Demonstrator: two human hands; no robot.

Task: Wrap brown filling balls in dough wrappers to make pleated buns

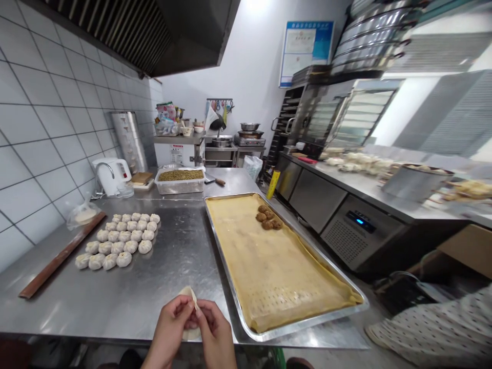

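Near the front edge of the steel table, my left hand (172,321) and my right hand (214,325) meet over a thin, pale dough wrapper (188,291). Thumbs and fingers of both hands pinch its edge; whether filling is inside is hidden by my fingers. Left of my hands, rows of pleated, floury stuffed buns (114,246) sit on the steel. On the right lies a large metal tray (258,336) lined with yellowish cloth (265,266). Several brown lumps of filling (268,218) are grouped at the tray's far right.
A long wooden stick (63,254) lies left of the buns. Farther back stand a plastic tub of chopped filling (181,176), a knife (215,179) and a white kettle (112,176). At lower right, a person's patterned garment (438,328) shows. A steel counter (369,192) runs along the right.
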